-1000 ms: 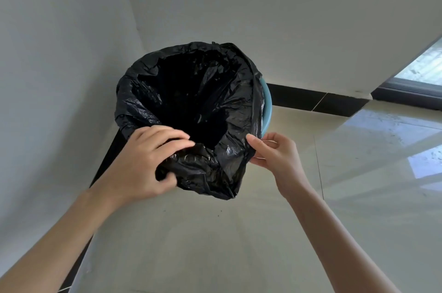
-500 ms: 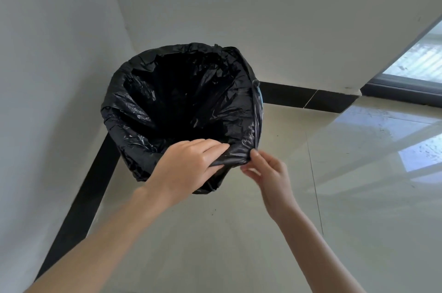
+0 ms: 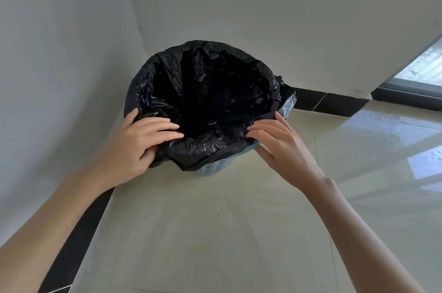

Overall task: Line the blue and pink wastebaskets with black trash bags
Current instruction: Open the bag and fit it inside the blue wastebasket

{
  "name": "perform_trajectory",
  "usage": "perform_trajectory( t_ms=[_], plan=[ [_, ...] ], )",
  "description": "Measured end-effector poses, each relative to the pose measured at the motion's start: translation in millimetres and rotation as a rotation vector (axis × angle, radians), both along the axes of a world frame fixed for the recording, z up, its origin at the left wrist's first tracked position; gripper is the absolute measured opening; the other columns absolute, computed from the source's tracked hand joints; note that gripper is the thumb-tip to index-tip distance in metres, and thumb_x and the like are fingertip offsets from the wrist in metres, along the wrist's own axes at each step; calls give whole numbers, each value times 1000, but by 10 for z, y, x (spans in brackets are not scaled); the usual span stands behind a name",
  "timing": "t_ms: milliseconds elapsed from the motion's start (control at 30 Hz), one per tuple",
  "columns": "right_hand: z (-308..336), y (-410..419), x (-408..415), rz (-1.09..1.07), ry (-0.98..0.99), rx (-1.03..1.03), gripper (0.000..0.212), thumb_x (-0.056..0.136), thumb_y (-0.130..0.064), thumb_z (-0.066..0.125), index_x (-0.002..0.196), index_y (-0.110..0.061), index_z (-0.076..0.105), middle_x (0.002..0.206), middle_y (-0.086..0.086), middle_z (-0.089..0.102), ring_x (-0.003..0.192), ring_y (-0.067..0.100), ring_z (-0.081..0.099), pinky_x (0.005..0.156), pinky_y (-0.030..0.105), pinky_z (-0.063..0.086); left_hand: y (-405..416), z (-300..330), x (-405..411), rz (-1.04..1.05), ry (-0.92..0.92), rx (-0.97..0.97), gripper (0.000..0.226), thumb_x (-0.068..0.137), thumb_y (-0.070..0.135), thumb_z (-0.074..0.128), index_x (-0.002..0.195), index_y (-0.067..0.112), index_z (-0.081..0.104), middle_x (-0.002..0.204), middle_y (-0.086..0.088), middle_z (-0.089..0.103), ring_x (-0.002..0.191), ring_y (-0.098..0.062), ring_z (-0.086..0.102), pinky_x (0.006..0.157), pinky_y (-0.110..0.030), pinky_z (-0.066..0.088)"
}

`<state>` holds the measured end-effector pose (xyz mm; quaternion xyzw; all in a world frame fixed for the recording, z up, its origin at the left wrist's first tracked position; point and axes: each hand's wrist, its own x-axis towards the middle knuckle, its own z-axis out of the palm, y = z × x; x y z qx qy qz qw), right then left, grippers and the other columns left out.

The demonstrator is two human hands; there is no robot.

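Looking down through the head camera, I see the blue wastebasket (image 3: 215,166) standing on the floor (image 3: 227,233) in the corner where two pale walls meet, and I take it as my landmark. A black trash bag (image 3: 208,91) fills its inside and folds over its rim all the way round, so only a small patch of pale blue slotted wall shows below the bag on the side nearest me.

My left hand (image 3: 134,146) sits on the near-left part of that rim. Its fingers (image 3: 162,125) lie flat over the folded plastic while the thumb tucks beneath the hanging edge, so it pinches the bag against the rim. My right hand (image 3: 277,144) is at the near-right part of the rim, fingers spread narrowly and resting on the bag's edge, thumb under the blue lip; whether it truly grips the plastic I cannot tell.

The bag is thin, crinkled and glossy, catching small highlights. A loose flap (image 3: 287,101) of it juts from the far-right of the basket. The basket's mouth is round. The floor is smooth, reflective tile, with a black skirting strip (image 3: 330,103) running behind the basket.
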<state>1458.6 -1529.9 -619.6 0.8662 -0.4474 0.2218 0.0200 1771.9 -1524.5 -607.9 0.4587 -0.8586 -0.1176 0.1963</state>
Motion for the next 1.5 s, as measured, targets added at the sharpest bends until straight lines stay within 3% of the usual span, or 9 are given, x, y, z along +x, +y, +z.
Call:
perform_trajectory(
  t_ms=[167,300,533,667,900,1167,1267,1367,1500],
  plan=[
    [45,26,86,43,-32,-43,19,77,-10,76,89,-5,62,92,7,64,86,24,56,85,36,49,194,-15,-467,-65,92,-179,38,81,35,58,115,18,59,114,5,63,114,-10,52,110,-43,28],
    [90,86,93,95,-107,65,19,82,-19,71,91,-5,61,96,5,64,92,23,58,76,34,52,225,-133,-610,-130,100,-340,16,86,19,59,94,9,69,96,-3,71,88,-15,66,88,-43,52],
    [45,123,105,-10,-27,-110,11,81,5,60,76,-4,57,86,9,60,74,22,47,61,34,46,255,-201,-352,-88,51,-451,13,86,6,58,91,5,70,100,-10,70,92,-24,65,89,-39,49],
    [-28,181,132,-14,-62,-175,14,76,9,58,70,-3,55,80,11,58,69,24,44,58,36,44,346,-247,-283,-6,118,-553,8,87,8,61,92,11,67,92,-1,52,82,-22,51,76,-30,41],
    [-121,307,142,95,-67,-174,18,81,5,57,82,-9,46,63,7,51,57,26,43,50,34,41,465,-410,-272,-17,118,-559,19,80,0,64,94,11,58,89,-3,58,78,-21,54,58,-34,45],
    [-447,375,91,48,-32,-123,20,79,7,61,94,-7,60,84,9,63,74,23,51,57,28,46,469,-695,-227,45,55,-534,21,78,3,68,97,9,62,74,-9,65,74,-20,50,64,-29,39],
    [-671,367,68,33,58,-48,26,88,4,44,101,-6,64,101,9,67,90,26,60,71,35,53,463,-841,-222,70,40,-467,26,76,0,66,98,13,60,76,-8,66,74,-20,52,62,-32,46],
    [-763,369,24,49,159,17,35,80,3,49,111,-7,63,115,9,66,107,27,60,89,36,50,497,-914,-171,55,26,-394,26,80,3,62,104,14,60,83,-7,67,74,-24,62,61,-36,53],
    [-506,386,-44,5,-77,-119,25,85,5,42,85,-3,65,90,11,68,85,27,59,70,38,50,563,-704,-147,6,78,-454,23,84,4,53,106,11,56,97,-5,59,83,-22,57,70,-34,49]
  ],
)
